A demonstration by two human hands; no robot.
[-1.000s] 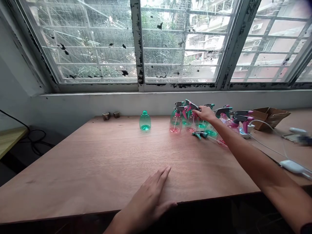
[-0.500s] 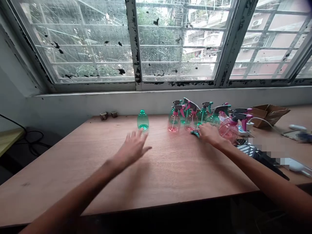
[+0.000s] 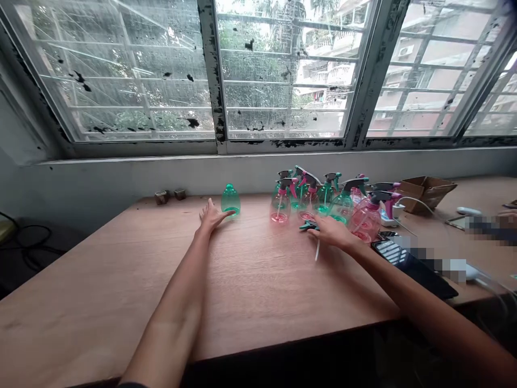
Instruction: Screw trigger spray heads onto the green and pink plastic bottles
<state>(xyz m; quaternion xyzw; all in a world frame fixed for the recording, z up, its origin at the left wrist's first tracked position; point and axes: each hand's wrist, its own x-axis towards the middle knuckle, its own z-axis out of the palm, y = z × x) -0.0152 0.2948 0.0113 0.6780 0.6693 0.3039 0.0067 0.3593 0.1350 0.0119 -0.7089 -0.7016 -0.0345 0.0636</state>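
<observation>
My left hand (image 3: 211,216) stretches far across the wooden table (image 3: 121,280), fingers spread, its tips just short of a capless green bottle (image 3: 230,200) near the wall. My right hand (image 3: 332,232) is closed over a loose teal spray head (image 3: 307,226) lying on the table, and the head's thin white tube (image 3: 317,251) pokes out toward me. Right behind that hand stands a cluster of pink and green spray bottles (image 3: 323,198) with trigger tops.
Two small brown cubes (image 3: 169,195) sit by the wall at the back left. A cardboard box (image 3: 426,191), white cables and a dark tablet (image 3: 412,262) lie on the right. The window sill runs behind the table. Cables hang at the far left.
My left hand has reached forward from the near table edge to beside the green bottle. My right hand came down from the bottle tops onto the loose spray head and drew it nearer.
</observation>
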